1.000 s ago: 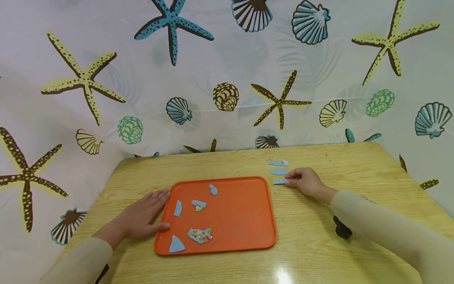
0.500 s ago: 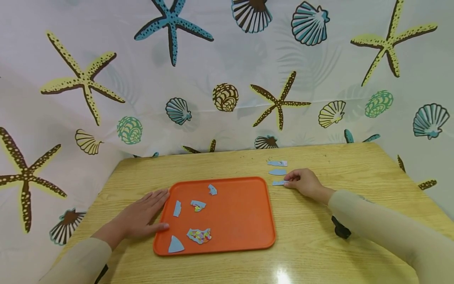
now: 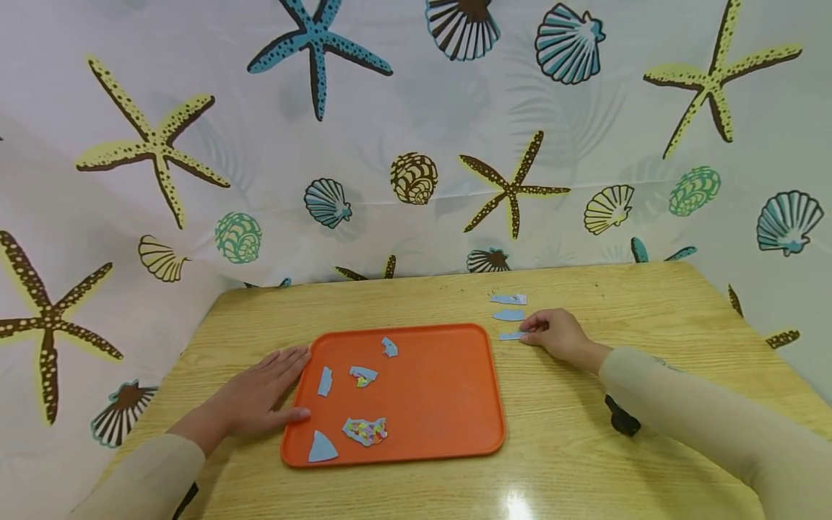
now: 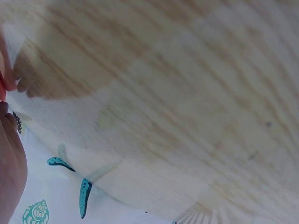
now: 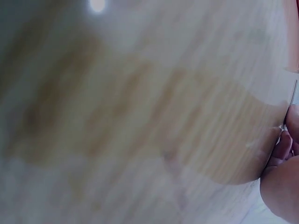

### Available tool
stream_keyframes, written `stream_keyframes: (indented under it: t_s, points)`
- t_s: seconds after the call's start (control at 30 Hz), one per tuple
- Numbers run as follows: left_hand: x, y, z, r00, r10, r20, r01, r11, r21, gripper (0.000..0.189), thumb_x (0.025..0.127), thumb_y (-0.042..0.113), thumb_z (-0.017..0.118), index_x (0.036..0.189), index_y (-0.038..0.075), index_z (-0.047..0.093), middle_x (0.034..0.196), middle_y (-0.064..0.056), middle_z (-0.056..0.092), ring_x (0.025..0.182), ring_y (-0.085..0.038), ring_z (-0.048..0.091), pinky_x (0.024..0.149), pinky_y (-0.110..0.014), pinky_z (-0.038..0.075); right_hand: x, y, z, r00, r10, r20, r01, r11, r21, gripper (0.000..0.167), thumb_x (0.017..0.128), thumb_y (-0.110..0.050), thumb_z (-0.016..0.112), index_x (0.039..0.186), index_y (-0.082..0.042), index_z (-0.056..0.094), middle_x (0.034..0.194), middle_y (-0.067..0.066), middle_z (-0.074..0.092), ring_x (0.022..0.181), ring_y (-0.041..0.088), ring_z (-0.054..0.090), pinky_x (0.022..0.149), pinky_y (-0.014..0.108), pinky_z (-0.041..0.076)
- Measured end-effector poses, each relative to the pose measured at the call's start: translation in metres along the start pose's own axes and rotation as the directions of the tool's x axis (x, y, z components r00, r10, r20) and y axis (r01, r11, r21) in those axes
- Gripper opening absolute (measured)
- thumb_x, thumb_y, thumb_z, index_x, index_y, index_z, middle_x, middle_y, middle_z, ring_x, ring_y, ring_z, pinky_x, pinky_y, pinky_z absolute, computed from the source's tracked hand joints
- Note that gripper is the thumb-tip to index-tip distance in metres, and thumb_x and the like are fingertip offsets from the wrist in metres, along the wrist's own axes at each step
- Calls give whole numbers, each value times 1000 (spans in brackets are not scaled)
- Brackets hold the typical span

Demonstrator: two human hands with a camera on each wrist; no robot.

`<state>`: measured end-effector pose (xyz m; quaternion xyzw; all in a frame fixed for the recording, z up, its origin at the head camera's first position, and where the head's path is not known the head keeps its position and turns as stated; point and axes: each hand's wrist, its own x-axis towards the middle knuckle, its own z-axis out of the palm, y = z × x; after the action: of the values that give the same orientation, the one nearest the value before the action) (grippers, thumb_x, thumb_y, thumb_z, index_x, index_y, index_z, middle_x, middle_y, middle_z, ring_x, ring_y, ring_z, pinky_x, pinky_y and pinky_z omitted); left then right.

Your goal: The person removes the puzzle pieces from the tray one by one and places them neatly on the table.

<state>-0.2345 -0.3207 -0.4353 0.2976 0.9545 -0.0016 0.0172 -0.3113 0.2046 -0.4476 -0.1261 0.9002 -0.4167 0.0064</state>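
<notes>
Orange and low-rimmed, the tray (image 3: 442, 390) is holding five scraps before you: a triangle (image 3: 322, 447) in the near left corner, a multicoloured scrap (image 3: 365, 431) beside it, a patchy scrap (image 3: 362, 375) farther back, a short strip (image 3: 324, 381) near the left rim and a notched scrap (image 3: 389, 347) near the far rim. Your left hand (image 3: 269, 393) is resting flat at the left rim, fingers straight. On the table (image 3: 572, 448), right of the tray, your right hand (image 3: 555, 334) is pinching a blue strip (image 3: 510, 336), fingertips covering its right end. Beyond it a pointed slip (image 3: 508, 315) and a pink-ended slip (image 3: 509, 299) are lying. Both wrist views are cutting your hands off at the edge; blur is hiding detail there.
</notes>
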Motion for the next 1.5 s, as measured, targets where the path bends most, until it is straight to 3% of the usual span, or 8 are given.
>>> stream_keyframes:
  t_s: [0.7, 1.07, 1.4, 1.5]
  points:
    - [0, -1, 1, 1000, 5, 4, -5, 1000, 2, 95, 90, 70, 44, 152, 0, 27, 158, -13, 25, 144, -31, 21, 115, -48, 19, 1, -5, -2, 999, 26, 24, -29, 994, 103, 19, 89, -8, 72, 104, 3, 69, 89, 9, 63, 78, 20, 56, 67, 28, 48]
    - [0, 1, -1, 1000, 9, -11, -9, 1000, -1, 95, 90, 69, 45, 152, 0, 28, 157, -14, 26, 144, -32, 23, 115, -48, 20, -2, -31, -8, 1000, 12, 0, -11, 970, 245, 32, 91, -12, 70, 115, 8, 65, 96, 10, 64, 86, 19, 58, 72, 28, 51]
    - [-1, 2, -2, 1000, 0, 1, 0, 1000, -13, 96, 90, 70, 45, 152, -1, 27, 158, -14, 25, 144, -32, 22, 116, -48, 19, -16, -63, 19, 997, -38, 72, 10, 935, 354, 29, 90, -6, 69, 114, 9, 64, 93, 9, 64, 83, 18, 60, 83, 47, 53]
    - [-1, 2, -2, 1000, 3, 1, -3, 1000, -11, 95, 90, 70, 45, 152, 0, 27, 158, -14, 25, 144, -32, 21, 116, -48, 19, -21, -72, 30, 994, -57, 89, 18, 919, 393, 28, 89, -6, 70, 113, 9, 65, 93, 7, 65, 83, 18, 61, 82, 47, 53]
